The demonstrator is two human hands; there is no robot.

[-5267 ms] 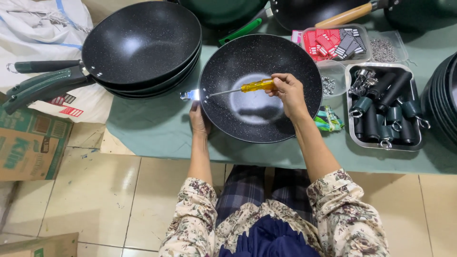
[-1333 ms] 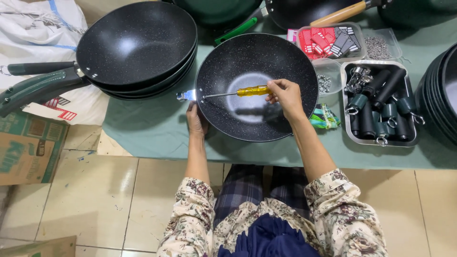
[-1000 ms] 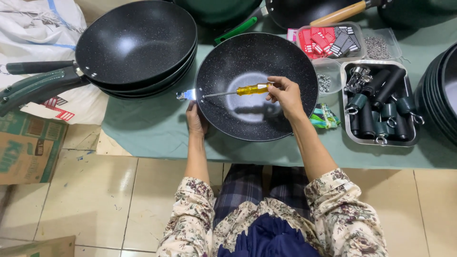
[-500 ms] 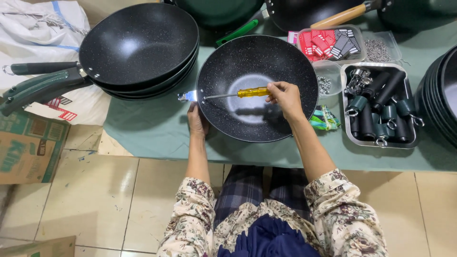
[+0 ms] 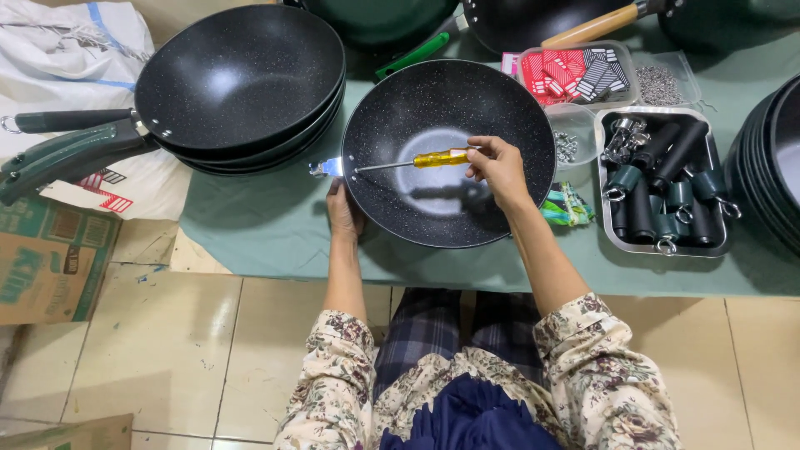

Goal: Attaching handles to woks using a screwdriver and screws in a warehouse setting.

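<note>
pan: a dark speckled pan (image 5: 450, 154) sits on the green tabletop (image 5: 275, 225) straight ahead of the person, its near rim over the tabletop's front edge.
bracket: a small shiny metal bracket (image 5: 327, 167) sticks out from the pan's left rim, just above the left hand.
screwdriver: a yellow-handled screwdriver (image 5: 417, 160) lies almost level across the inside of the pan; its long axis runs left to right, the tip at the left wall by the bracket, the handle toward the middle.
right hand: the right hand (image 5: 500, 167) is closed around the handle's right end, fingers curled, wrist coming in from the lower right over the pan.
left hand: the left hand (image 5: 343, 212) grips the pan's outside wall at the lower left, just under the bracket; its fingers go beneath the rim, so how far they are curled I cannot tell.
key relation: the screwdriver tip meets the rim on the left, the side the left hand steadies; the left hand is the nearer one to that joint, the right hand sits a shaft's length away from it.
stack: more dark pans (image 5: 242, 79) with green handles are nested to the left, apart from the working pan.
tray: a metal tray (image 5: 612, 237) of dark handle parts stands to the right, near the right forearm.
box: a clear box (image 5: 575, 75) of red and grey pieces lies behind the pan.
</note>
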